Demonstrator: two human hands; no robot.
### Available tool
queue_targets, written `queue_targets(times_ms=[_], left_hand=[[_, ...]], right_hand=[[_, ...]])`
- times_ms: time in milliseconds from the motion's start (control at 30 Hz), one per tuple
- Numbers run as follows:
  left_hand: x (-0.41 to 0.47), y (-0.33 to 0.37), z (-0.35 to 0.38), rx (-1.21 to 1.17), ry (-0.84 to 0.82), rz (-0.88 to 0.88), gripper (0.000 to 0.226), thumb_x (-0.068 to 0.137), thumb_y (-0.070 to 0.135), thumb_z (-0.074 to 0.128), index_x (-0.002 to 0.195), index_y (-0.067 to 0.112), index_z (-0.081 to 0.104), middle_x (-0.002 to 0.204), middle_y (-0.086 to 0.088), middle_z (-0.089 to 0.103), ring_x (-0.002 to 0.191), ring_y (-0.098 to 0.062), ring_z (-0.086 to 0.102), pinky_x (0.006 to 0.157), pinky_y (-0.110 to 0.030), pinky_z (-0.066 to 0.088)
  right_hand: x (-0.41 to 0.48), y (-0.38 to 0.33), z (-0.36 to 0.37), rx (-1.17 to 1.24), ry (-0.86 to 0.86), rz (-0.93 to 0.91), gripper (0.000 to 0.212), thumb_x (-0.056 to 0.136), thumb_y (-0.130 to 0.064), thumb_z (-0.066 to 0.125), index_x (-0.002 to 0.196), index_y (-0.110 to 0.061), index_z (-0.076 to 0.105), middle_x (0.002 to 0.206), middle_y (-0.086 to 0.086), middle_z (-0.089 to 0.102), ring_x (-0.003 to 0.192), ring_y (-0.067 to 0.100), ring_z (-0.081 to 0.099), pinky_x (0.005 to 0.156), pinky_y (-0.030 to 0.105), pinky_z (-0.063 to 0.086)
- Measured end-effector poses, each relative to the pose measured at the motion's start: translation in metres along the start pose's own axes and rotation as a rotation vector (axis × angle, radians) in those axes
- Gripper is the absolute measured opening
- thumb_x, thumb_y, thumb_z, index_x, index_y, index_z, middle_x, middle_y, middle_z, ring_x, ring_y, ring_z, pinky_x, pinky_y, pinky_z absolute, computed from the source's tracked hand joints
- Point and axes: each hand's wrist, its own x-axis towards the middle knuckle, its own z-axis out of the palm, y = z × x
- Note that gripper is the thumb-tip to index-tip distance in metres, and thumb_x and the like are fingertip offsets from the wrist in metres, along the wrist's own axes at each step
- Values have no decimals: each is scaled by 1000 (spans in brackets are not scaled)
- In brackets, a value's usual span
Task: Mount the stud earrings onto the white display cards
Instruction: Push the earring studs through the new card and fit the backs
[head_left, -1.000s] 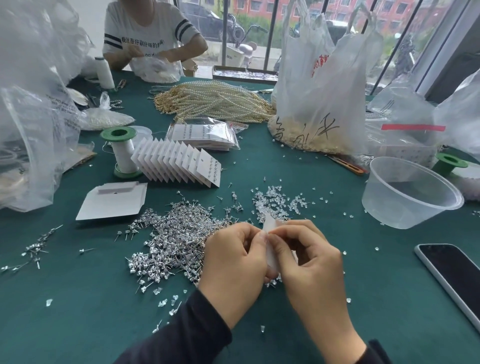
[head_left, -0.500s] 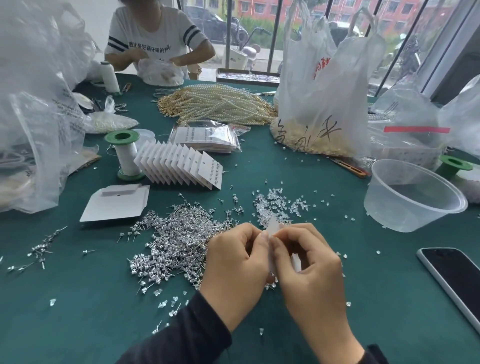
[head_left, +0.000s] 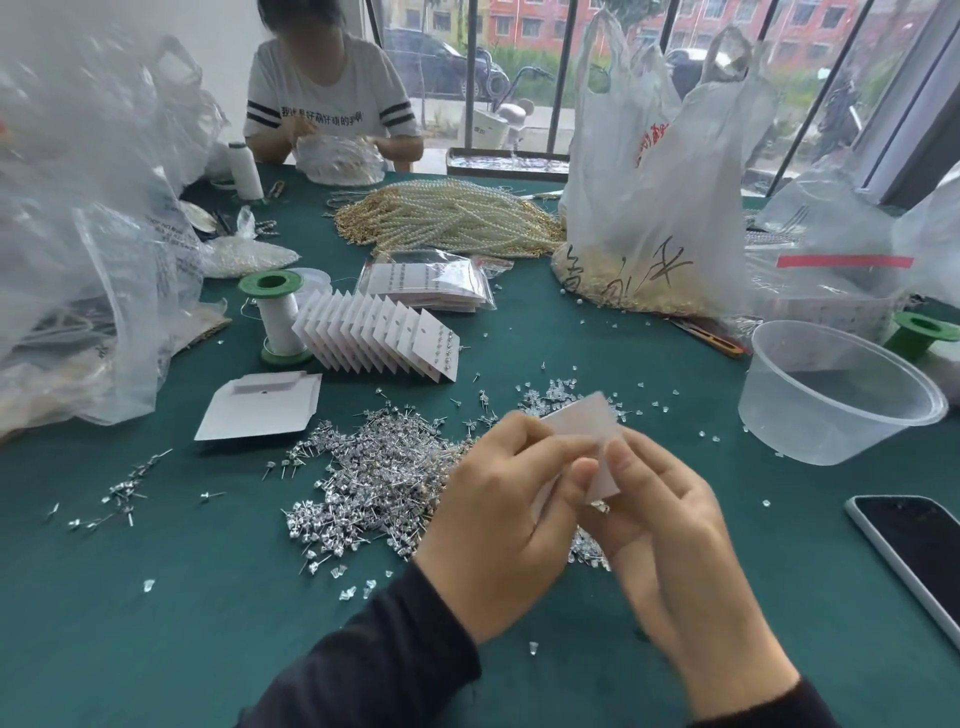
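Blurred card (head_left: 582, 422), partly hidden behind my left hand (head_left: 498, 525) and right hand (head_left: 670, 535), any stud on it too small to tell, phone (head_left: 919, 556) cut by right edge, bags (head_left: 78, 260) blurred, cut at left.

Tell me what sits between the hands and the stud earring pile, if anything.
Nothing visible does. The left hand and right hand pinch the white card just above the right edge of the stud pile.

Black sleeves (head_left: 374, 660) end at wrists — left hand (head_left: 498, 519) and right hand (head_left: 670, 535) bare
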Motion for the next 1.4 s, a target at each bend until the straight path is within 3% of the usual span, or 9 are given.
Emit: queue_targets(times_ms=[167, 233, 333, 433, 633, 967, 1100, 1200, 1400], left_hand=[[26, -20, -42, 166, -60, -114, 29, 82, 7, 62, 112, 10, 62, 87, 5, 59, 72, 2, 50, 72, -5, 40], [35, -30, -58, 286, -303, -189, 33, 82, 17, 64, 115, 16, 60, 90, 11, 59, 77, -1, 52, 77, -9, 43], [37, -36, -50, 437, -684, -242, 54, 77, 36, 69, 126, 22, 52, 120, 6, 57, 104, -5, 47, 95, -19, 36], [30, -37, -26, 491, -850, -268, 73, 71, 49, 70, 134, 22, 44, 131, 1, 46, 123, -16, 36, 107, -33, 30], [22, -49, -4, 423, -588, -230, 22, 89, 31, 55, 100, 17, 68, 103, 0, 60, 102, -15, 51, 92, -25, 37], [19, -56, -8, 292, -277, -186, 11, 82, 21, 66, 77, 13, 71, 64, 14, 54, 58, 0, 47, 59, -9, 31], [20, -55, -19, -67, -321, -440, 12, 83, 11, 64, 71, 12, 63, 61, 4, 67, 49, 1, 58, 49, -9, 41], [20, -51, -22, -527, -412, -655, 11, 87, -1, 54, 76, 2, 54, 68, -9, 71, 56, -18, 67, 46, -21, 50], [21, -50, -22, -940, -391, -825, 3, 69, 5, 59, 69, 2, 58, 61, -10, 65, 49, -15, 60, 45, -19, 49]], right_hand=[[16, -21, -18, 26, 208, 47, 11, 69, -9, 59, 75, -13, 67, 72, 2, 67, 67, 13, 62, 56, 26, 55], [25, -30, -25, 5, 227, 56, 10, 67, -8, 62, 74, -12, 68, 73, 3, 67, 70, 14, 63, 58, 28, 57], [36, -32, -35, 12, 297, 62, 11, 67, -8, 63, 77, -11, 67, 79, 4, 70, 80, 16, 66, 74, 35, 56], [38, -24, -41, 20, 374, 107, 17, 67, -11, 64, 84, -12, 64, 83, 5, 71, 78, 18, 64, 60, 26, 54], [34, -19, -49, 14, 388, 112, 12, 65, -13, 66, 77, -15, 66, 76, 4, 73, 65, 14, 67, 50, 23, 54], [27, -17, -48, -77, 326, 115, 13, 65, -15, 67, 78, -12, 67, 76, 5, 73, 66, 14, 68, 51, 25, 54], [27, -16, -49, -87, 325, 135, 14, 66, -15, 66, 80, -12, 67, 77, 4, 73, 66, 13, 68, 51, 25, 54], [27, -15, -48, -83, 326, 140, 9, 68, -14, 66, 77, -13, 68, 76, 4, 73, 65, 12, 67, 51, 24, 54], [27, -15, -49, -85, 336, 155, 5, 67, -14, 67, 71, -15, 69, 78, 6, 73, 68, 15, 68, 51, 25, 55]])
